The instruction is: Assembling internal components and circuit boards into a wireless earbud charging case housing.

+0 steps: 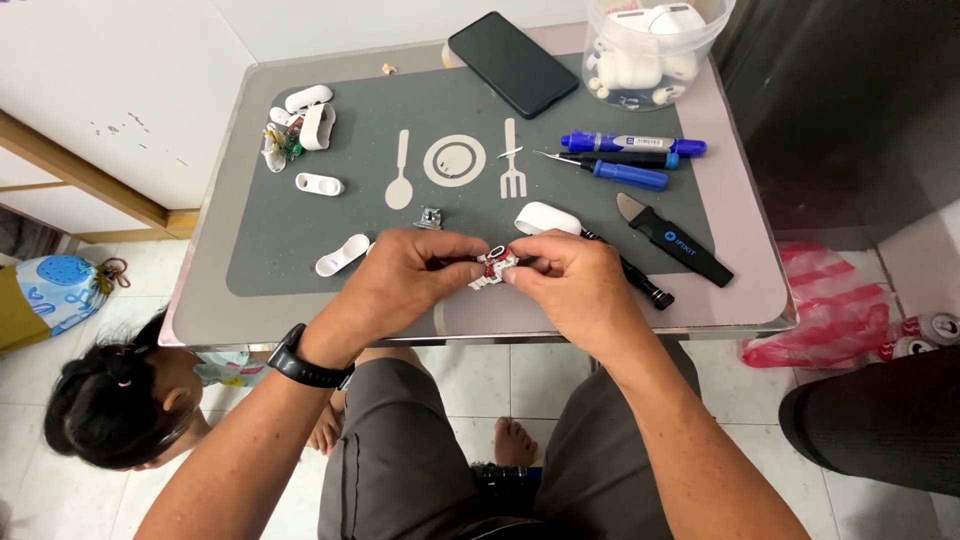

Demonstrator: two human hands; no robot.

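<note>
Both hands, left hand (405,272) and right hand (565,275), pinch a small red-and-white part (494,267) between closed fingertips, above the counter's (480,318) near edge.

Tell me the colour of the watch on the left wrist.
Black; the watch shows in the head view.

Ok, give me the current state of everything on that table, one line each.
left hand: pinching the small component
right hand: pinching the same component
small red-and-white component: held between both hands, above the mat
smartphone: screen dark, lying flat
clear plastic tub: open, holds white earbud parts
blue marker: capped, lying flat
white earbud case shells: apart, in pieces
black pry tool: lying unused
</note>
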